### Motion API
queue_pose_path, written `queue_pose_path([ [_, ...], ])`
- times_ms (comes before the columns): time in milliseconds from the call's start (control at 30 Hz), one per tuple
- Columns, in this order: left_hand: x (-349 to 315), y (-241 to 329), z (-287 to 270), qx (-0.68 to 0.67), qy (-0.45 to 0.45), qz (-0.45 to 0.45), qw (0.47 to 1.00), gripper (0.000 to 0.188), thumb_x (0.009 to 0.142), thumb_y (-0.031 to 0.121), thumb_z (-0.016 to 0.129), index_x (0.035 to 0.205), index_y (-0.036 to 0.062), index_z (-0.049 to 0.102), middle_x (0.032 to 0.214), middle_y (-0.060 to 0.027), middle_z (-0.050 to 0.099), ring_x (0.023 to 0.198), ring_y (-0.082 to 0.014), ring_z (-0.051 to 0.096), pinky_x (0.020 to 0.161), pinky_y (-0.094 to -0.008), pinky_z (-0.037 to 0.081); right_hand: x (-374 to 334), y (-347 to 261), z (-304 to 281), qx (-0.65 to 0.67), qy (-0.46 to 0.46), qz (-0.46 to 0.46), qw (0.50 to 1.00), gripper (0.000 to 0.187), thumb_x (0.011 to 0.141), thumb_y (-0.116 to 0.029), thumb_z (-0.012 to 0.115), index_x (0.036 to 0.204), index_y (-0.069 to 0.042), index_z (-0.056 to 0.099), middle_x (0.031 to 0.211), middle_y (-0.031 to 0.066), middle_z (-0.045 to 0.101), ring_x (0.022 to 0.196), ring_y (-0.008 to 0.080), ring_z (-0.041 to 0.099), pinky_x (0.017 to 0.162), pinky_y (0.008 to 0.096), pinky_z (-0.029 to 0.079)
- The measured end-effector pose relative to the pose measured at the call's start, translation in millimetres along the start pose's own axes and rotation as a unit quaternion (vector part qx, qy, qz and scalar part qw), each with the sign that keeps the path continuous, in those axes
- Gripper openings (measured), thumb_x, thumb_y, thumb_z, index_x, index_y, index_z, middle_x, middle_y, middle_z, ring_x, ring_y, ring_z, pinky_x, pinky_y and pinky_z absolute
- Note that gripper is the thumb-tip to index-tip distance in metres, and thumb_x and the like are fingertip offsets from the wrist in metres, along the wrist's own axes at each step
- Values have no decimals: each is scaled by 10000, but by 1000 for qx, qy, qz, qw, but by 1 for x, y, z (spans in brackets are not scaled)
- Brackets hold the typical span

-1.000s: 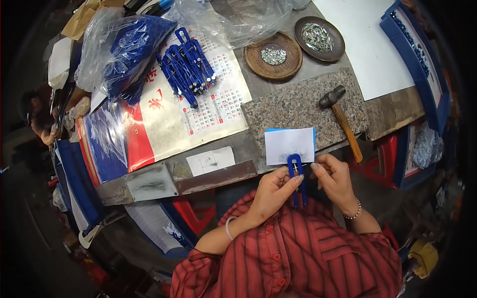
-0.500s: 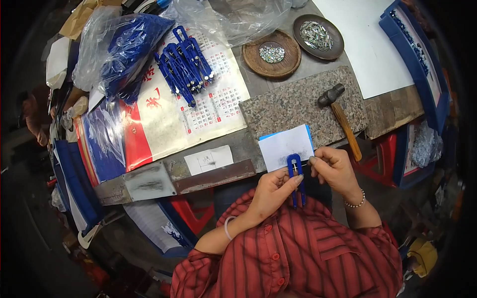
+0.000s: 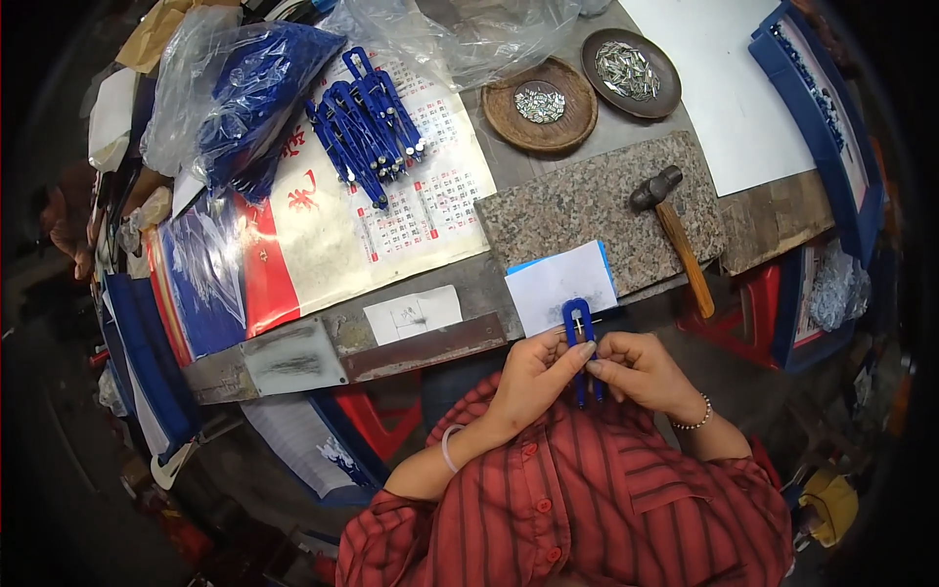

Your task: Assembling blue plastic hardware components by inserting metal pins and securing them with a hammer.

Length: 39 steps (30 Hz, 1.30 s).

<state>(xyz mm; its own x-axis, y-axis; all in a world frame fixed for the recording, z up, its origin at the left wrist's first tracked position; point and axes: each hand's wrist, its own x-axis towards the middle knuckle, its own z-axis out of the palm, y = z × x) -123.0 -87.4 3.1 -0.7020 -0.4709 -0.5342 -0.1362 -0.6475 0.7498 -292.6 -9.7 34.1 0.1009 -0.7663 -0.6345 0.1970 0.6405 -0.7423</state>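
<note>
Your left hand's (image 3: 533, 377) fingers clamp the blue two-legged tool (image 3: 567, 315); your right hand's (image 3: 641, 370) grip: can't tell. Probably light, stiff, slick; best pinched across its middle.

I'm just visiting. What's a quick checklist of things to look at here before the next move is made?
1. Left hand has a grip on the blue looped piece: ok.
2. Right hand has a grip too: cannot tell; its fingers are at the piece, but the contact is hidden.
3. Metal part inside the loop sits properly: cannot tell, too small.
4. Hammer lies wholly on the stone slab: not ok; its handle sticks out past the front edge.
5. Wooden dish and dark dish both hold metal bits: ok.
</note>
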Motion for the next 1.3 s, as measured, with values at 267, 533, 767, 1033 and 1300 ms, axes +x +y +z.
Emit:
queue_pose_path([
  [267, 1, -7, -3, 15, 10, -2, 1000, 171, 920, 156, 588, 1006, 11, 617, 704, 57, 547, 604, -2, 450, 537, -164, 359, 0, -8, -3, -33, -6, 4, 999, 160, 914, -126, 567, 799, -18, 544, 610, -37, 522, 502, 9, 454, 434, 188, 344],
  [533, 1, -5, -4, 45, 14, -5, 999, 182, 922, 182, 588, 990, 16, 623, 681, 59, 535, 589, -1, 449, 521, -166, 352, 3, -6, -5, -18, -7, -7, 1000, 147, 899, -118, 593, 793, -30, 541, 606, -34, 515, 487, 8, 435, 423, 185, 312],
  [767, 3, -4, 0, 43, 28, -13, 999, 173, 926, 189, 581, 957, 24, 623, 688, 60, 544, 589, -2, 456, 513, -166, 352, 4, -7, -4, -32, -7, -21, 999, 145, 897, -101, 592, 788, -21, 540, 613, -42, 507, 514, 0, 417, 437, 186, 302],
  [1033, 5, -1, 4, 46, 57, 32, 997, 236, 913, 217, 600, 837, -5, 628, 562, 69, 461, 530, -2, 369, 456, -203, 284, 5, -7, -7, -72, -6, -23, 997, 161, 884, -70, 585, 753, 11, 541, 657, -14, 557, 616, 12, 469, 506, 210, 380],
  [1300, 3, 12, 6, 19, 33, -2, 999, 214, 928, 204, 579, 884, 5, 644, 653, 56, 542, 585, -6, 438, 500, -186, 342, 6, -1, -5, -37, -4, -33, 999, 188, 880, -81, 589, 726, 11, 533, 622, -9, 545, 585, 14, 454, 480, 217, 353],
])
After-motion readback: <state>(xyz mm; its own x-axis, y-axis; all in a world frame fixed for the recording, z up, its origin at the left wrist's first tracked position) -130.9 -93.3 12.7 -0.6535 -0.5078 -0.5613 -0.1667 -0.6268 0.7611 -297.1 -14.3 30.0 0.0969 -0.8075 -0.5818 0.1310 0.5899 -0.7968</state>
